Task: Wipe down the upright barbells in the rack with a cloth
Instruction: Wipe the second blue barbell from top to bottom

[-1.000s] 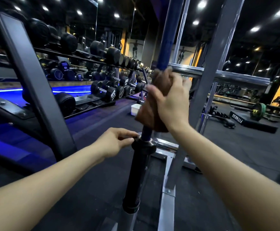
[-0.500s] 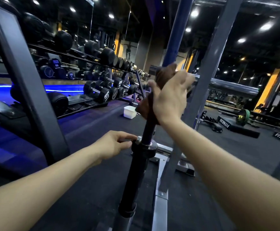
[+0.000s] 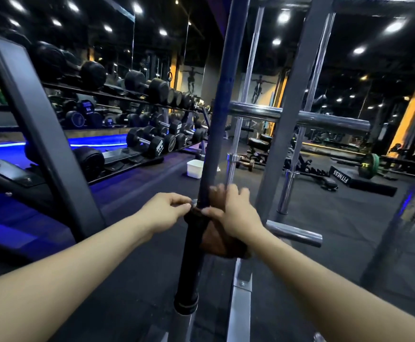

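Hands meet low on an upright barbell [image 3: 216, 124] standing in the rack [image 3: 298, 114], at the collar where the thin shaft joins the thicker black sleeve. The right hand [image 3: 236, 215] wraps a brown cloth [image 3: 217, 243] around the bar, fingers curled; the cloth hangs below the palm. The left hand [image 3: 163, 209] pinches the collar from the other side, though its fingertips look blurred. Dumbbells [image 3: 152, 141] line shelves at left. A white tub [image 3: 195, 168] sits on the floor behind.
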Available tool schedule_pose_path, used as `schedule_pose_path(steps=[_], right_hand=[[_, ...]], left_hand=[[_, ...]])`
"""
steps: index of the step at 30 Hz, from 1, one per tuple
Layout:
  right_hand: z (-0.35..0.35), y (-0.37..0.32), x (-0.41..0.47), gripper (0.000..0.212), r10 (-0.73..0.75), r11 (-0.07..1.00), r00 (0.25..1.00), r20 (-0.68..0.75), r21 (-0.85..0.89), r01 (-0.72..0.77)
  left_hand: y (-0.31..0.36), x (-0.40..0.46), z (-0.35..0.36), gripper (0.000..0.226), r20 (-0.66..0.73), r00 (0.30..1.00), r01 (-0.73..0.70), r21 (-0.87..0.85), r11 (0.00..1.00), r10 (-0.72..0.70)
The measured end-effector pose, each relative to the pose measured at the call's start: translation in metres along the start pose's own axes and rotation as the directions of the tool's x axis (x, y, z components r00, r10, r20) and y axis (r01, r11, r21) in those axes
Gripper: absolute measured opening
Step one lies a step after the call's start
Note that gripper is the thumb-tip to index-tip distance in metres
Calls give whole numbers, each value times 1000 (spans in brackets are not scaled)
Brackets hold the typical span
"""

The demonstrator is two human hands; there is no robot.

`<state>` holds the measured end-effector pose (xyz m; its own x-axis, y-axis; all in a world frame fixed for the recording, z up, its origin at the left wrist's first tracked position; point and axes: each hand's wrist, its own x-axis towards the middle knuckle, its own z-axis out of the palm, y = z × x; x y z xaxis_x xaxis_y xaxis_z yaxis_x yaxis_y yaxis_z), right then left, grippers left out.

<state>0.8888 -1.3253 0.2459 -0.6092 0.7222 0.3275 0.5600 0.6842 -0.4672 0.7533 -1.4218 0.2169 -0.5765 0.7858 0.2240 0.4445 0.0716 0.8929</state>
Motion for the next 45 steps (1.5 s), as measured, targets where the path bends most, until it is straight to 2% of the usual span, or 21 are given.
schedule_pose_path(steps=[2,4,6,7,9,11,13,15,18,21,23,25,27,31,34,39,45], right_hand=[[-12,18,-5,67,44,993,999,-7,112,-43],[-27,19,5,69,87,955,991,-98,290,-55],[-38,10,23,67,65,915,983,-169,403,9],[-39,4,33,62,35,903,986,-161,429,38],[-29,4,42,43,-85,847,996,-26,524,86],[-10,12,38,29,-180,745,970,164,666,26],[0,24,31,23,-285,692,931,228,721,35],[4,38,36,23,-349,727,909,226,677,110],[6,49,54,30,-420,824,891,170,484,296],[16,50,69,20,-412,801,901,138,525,286],[18,42,77,19,-492,767,850,188,555,322],[18,37,83,28,-566,784,773,288,476,397],[19,40,84,32,-588,793,747,310,404,457],[18,51,65,34,-538,799,808,238,448,401],[10,57,51,35,-528,826,825,201,347,444],[-3,60,47,33,-512,857,818,263,216,467],[6,44,68,31,-468,884,841,271,156,442]], left_hand=[[4,-3,6,26,-14,1000,21,18,1000,-21],[8,-8,9,32,-18,1000,13,61,998,-12],[11,-10,13,35,-45,999,13,70,997,-10],[12,-11,15,36,-57,998,12,55,998,-9],[12,-11,19,41,-79,996,34,32,999,-31],[8,-11,22,53,-94,994,67,44,997,-62],[3,-10,26,65,-109,992,74,76,994,-66],[0,-11,28,66,-154,986,76,79,994,-63],[-2,-11,30,59,-215,974,86,51,995,-74],[-3,-10,29,58,-232,969,96,49,994,-83],[-3,-9,28,59,-242,967,98,63,993,-80],[-3,-8,28,61,-248,967,92,91,992,-67],[-3,-8,28,61,-253,966,88,107,990,-58],[0,-7,26,59,-224,972,95,106,990,-69],[3,-9,26,58,-217,973,113,130,985,-83],[8,-13,28,57,-233,969,117,171,978,-75],[8,-13,29,57,-234,971,101,202,974,-52]])
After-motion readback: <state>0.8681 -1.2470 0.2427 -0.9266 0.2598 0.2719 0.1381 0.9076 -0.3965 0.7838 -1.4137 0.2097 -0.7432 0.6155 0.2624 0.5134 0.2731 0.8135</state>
